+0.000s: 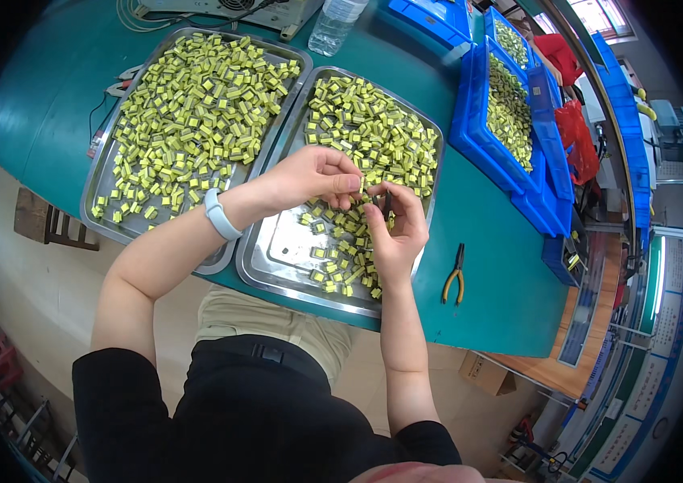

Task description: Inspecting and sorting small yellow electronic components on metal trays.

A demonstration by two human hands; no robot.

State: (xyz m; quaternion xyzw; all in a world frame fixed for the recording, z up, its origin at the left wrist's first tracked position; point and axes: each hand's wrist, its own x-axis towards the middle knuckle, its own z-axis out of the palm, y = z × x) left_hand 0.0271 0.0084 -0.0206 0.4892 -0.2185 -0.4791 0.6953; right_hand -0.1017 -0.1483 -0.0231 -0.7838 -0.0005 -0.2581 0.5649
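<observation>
Our left hand [317, 173] pinches a small yellow-taped block [364, 196]; our right hand [396, 229] grips, probably, a dark tool [387, 201]. A slip drops it among the loose pieces in the shiny steel tray [277, 270].

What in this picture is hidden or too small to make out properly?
- Head view: the small yellow-green part between the left hand and right hand is mostly covered by fingertips.
- The dark slim tool in the right hand is too small to identify.
- The clear plastic bottle is cut off by the top edge.
- The right steel tray's near rim is partly hidden by the wrists.
</observation>
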